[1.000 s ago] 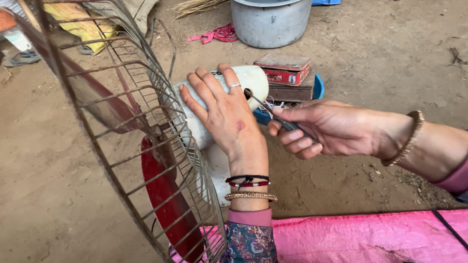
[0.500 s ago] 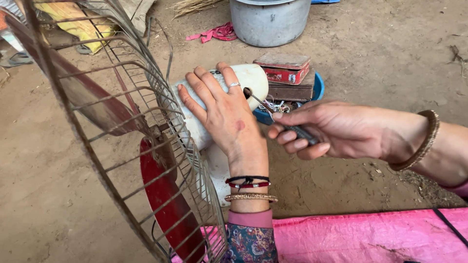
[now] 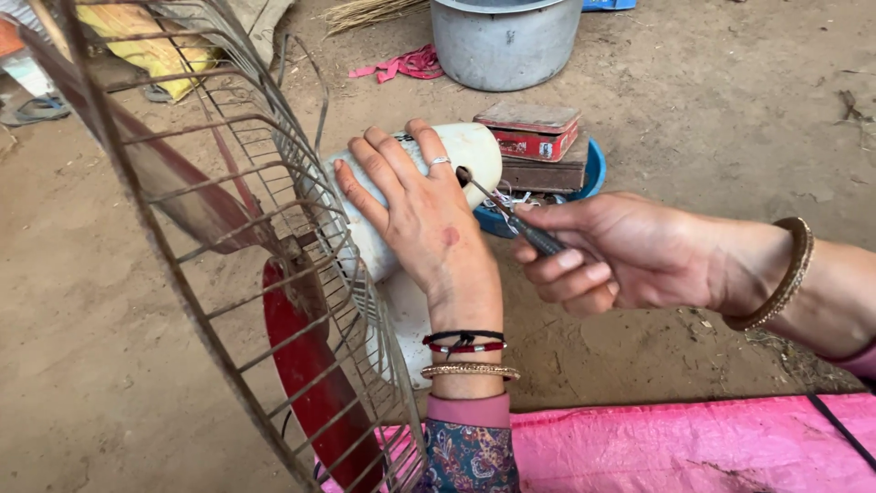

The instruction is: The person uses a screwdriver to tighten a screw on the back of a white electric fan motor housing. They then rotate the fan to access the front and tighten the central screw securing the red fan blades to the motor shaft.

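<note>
A: What is the left hand doing now?

B: It is lying spread, fingers open, over the white motor housing of the fan, pressing it steady rather than closing around it. The housing is sitting just behind the wire guard, with the red blades showing through it.

A: And the right hand?

B: It is gripping the dark handle of a screwdriver, fingers closed tight around it. The tip is touching the rear of the housing, right beside the left index finger.

A: Is anything differing from a second ago?

B: The right wrist is sitting lower and turned further, and the bangle has slid up the forearm. The tip is staying at the same spot, so the person seems to be turning a screw there, though the screw itself is hidden.

A: What is lying around?

B: A blue bowl with red tins stacked on it, a grey metal pot beyond, and a pink sheet on the dirt floor.
</note>
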